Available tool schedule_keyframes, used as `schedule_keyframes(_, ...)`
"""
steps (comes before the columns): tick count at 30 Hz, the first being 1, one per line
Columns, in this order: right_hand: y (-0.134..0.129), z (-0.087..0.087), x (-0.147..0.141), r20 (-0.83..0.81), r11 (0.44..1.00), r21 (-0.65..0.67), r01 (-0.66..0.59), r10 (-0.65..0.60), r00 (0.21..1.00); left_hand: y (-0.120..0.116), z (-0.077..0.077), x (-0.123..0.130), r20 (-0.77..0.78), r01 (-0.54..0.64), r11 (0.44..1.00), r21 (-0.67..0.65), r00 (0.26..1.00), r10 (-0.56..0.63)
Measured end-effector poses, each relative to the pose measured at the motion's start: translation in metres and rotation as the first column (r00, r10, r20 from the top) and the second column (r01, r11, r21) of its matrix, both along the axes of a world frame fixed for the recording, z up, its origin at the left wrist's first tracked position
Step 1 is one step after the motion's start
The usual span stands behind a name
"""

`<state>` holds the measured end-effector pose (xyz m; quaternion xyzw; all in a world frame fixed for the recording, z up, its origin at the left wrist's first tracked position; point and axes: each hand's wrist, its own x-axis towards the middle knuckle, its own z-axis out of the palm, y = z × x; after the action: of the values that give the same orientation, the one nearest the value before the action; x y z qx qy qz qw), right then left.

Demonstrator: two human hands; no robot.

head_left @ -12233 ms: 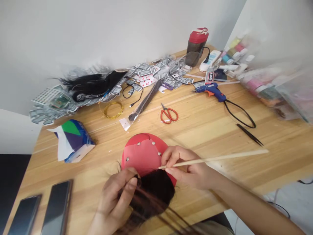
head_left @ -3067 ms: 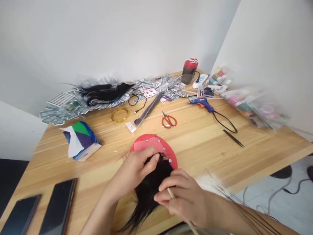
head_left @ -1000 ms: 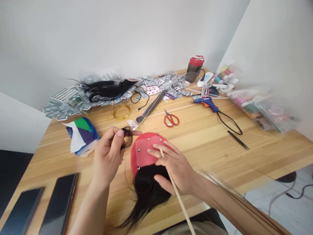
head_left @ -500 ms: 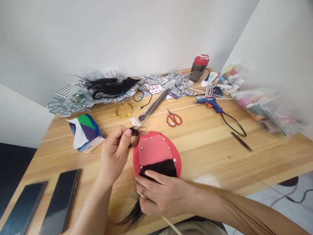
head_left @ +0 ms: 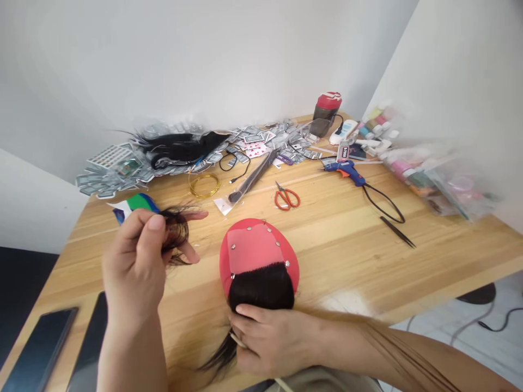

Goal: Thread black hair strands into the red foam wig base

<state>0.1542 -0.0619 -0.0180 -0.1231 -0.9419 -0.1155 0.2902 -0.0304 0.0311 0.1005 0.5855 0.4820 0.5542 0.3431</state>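
My left hand is raised left of the red rounded block. Its thumb and forefinger pinch a small curled tuft of black hair, while other fingers stretch out behind it. On the red block, a pinkish mesh piece is fixed with several silver pins. Black hair covers the mesh's lower part and hangs toward me. My right hand is closed around this hair below the block, and its loose ends come out at the left. A thin pale stick also passes through my right hand's fingers.
Red-handled scissors, a gold wire coil and a packaged dark strip lie beyond the block. A blue glue gun and black tweezers are at right. Phones lie at left. Cards and a black hair bundle line the back.
My left hand has moved left and up, away from the block, with the hair tuft in it. My right hand has slid slightly down the hair, baring more of it.
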Motion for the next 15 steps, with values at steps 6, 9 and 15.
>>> schedule_keyframes(6,-0.008,0.016,0.017,-0.303,0.998,0.014,-0.057,0.059,0.951,0.001,-0.009,-0.002,-0.097,-0.043,0.999,0.015,0.994,0.044)
schedule_keyframes(9,-0.002,0.026,0.036,-0.424,0.985,-0.126,0.12,-0.163,0.891,0.002,-0.017,0.002,-0.17,0.039,0.999,-0.011,0.985,-0.041)
schedule_keyframes(15,0.028,0.015,0.057,-0.448,0.849,-0.483,0.213,-0.449,0.773,0.002,-0.022,0.017,-0.244,0.149,0.989,-0.009,0.959,-0.147)
